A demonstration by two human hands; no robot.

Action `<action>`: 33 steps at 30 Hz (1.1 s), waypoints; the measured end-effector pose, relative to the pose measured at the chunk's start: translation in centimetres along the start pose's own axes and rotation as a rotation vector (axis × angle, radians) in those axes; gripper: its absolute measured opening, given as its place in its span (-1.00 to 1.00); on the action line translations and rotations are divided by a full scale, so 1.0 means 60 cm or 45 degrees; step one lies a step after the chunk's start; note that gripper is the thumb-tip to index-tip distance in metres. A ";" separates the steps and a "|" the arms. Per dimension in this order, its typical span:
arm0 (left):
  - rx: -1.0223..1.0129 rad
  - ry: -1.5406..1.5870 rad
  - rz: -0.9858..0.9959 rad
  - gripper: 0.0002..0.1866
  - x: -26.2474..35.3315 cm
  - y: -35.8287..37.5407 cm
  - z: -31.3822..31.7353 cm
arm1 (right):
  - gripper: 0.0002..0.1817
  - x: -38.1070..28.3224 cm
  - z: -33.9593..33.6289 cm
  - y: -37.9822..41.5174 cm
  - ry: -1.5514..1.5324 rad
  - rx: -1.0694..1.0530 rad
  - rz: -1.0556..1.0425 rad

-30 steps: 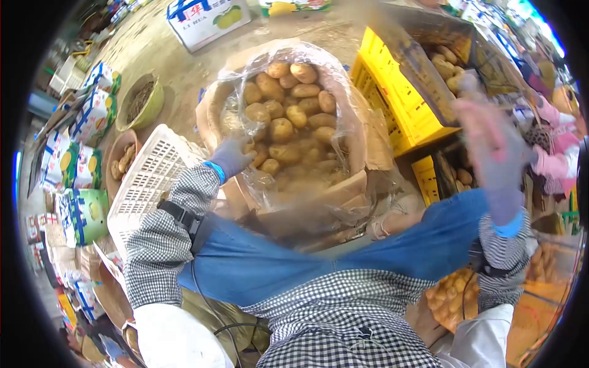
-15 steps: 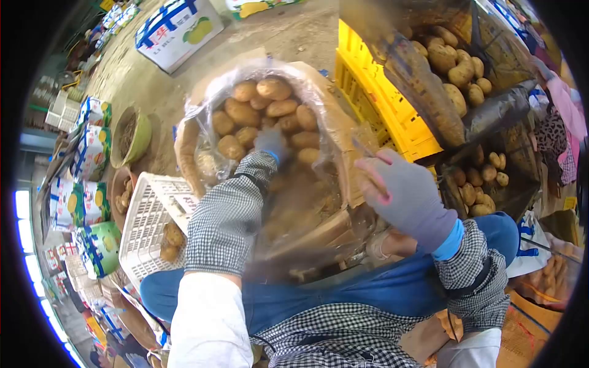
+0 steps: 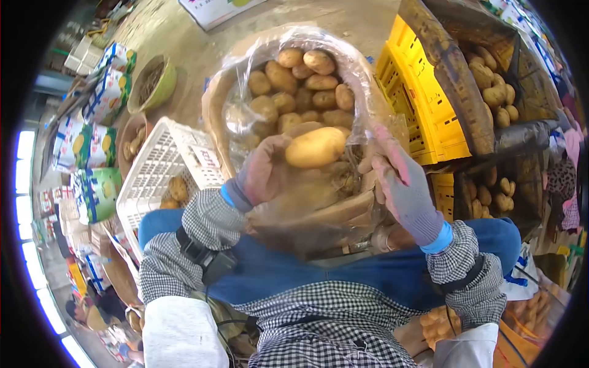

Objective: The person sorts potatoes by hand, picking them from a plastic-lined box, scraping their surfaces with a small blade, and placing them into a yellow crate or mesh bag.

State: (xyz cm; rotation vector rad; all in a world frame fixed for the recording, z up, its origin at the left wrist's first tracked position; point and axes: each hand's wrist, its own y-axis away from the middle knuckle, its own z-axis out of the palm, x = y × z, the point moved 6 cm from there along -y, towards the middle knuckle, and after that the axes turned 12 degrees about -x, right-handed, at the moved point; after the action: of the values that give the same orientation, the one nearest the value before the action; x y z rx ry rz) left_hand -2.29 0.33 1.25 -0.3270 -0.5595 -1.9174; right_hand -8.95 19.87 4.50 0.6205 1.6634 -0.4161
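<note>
My left hand (image 3: 265, 168), in a grey glove with reddish fingers, holds a large yellow potato (image 3: 315, 147) up in front of me. My right hand (image 3: 400, 179), gloved the same way, is close to the right of that potato, fingers spread near the clear plastic liner (image 3: 362, 80). Behind them stands a cardboard box lined with plastic (image 3: 216, 116) and full of several brown potatoes (image 3: 288, 80). My blue trousers and checked sleeves fill the bottom.
A white plastic crate (image 3: 159, 165) with a few potatoes lies at the left. A yellow crate (image 3: 417, 116) stands right of the box. More potatoes (image 3: 494, 86) sit in a container at the right. A green bowl (image 3: 150, 83) and printed cartons (image 3: 92, 147) are at the far left.
My left hand has come out of the box with a potato and lifted it toward me. My right hand has swung in from the right to beside it.
</note>
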 end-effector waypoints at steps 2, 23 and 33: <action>-0.074 0.026 0.054 -0.38 -0.015 0.020 0.026 | -0.40 -0.010 0.030 -0.007 0.000 -0.062 -0.039; 0.085 -0.718 0.083 -0.22 -0.038 0.071 0.034 | -0.27 0.003 0.087 -0.026 -0.231 -0.389 -0.058; 0.070 -0.672 0.193 -0.24 -0.035 0.073 0.036 | -0.28 -0.014 0.090 -0.026 0.170 -0.386 -0.272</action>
State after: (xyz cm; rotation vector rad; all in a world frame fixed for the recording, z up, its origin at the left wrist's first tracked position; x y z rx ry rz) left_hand 2.51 1.67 3.10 -0.8283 -0.9025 -1.6622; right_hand -5.57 15.32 4.22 0.2507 1.8825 -0.2704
